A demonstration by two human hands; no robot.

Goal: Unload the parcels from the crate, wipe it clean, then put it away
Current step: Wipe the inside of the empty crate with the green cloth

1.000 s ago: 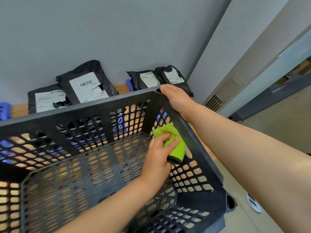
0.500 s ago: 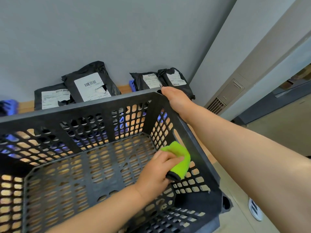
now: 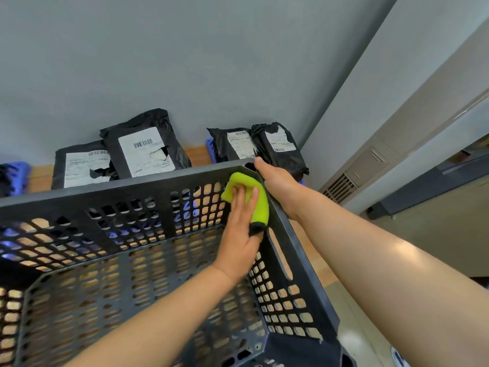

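Crate (image 3: 132, 186) empty; parcels (image 3: 143, 147) lean on the wall behind it. Left hand (image 3: 240, 226) flat, fingers straight, presses cloth (image 3: 260, 205) into the far right inner corner. Right hand (image 3: 277, 181) grips the rim there. To do it well, brace firmly and use overlapping strokes, working the cloth into the holes.

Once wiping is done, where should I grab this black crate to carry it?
Likely the long handle slot in the right wall of the crate, fingers hooked in from outside under the rim. The right hand grips that rim's far corner; no left slot shows.
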